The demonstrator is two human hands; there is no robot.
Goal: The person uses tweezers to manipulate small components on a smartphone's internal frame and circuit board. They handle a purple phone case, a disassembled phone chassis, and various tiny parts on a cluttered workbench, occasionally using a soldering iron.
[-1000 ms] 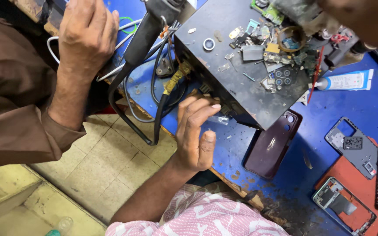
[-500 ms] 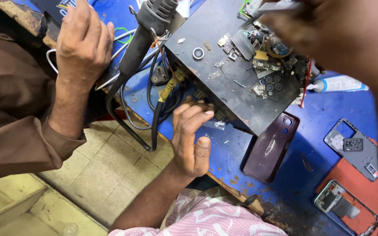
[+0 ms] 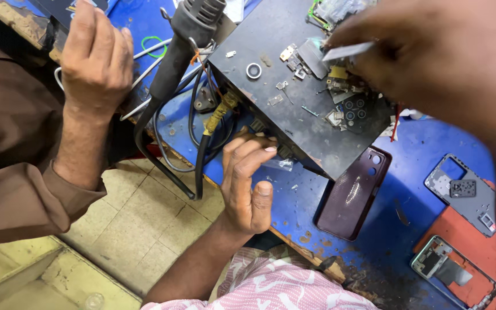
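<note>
A: What is being hidden in the head view?

B: The right hand [image 3: 449,51] is looming close and blurred, covering the black box's [image 3: 294,92] far corner. It is pinching a thin pale strip [image 3: 348,50] that is lying nearly level, its free end pointing left.

A: And the left hand [image 3: 248,183]?

B: It is resting against the box's near side at the bench [image 3: 374,252] edge, fingers curled loosely, holding nothing I can make out.

A: Textures?

B: The box is looking like matte, scuffed metal, littered with small metal parts [image 3: 311,86]. A glossy maroon phone back [image 3: 352,192] is lying just beside it, long axis running toward the box. Another person's hand [image 3: 96,54] is hovering by the hot-air handle [image 3: 185,46].
</note>
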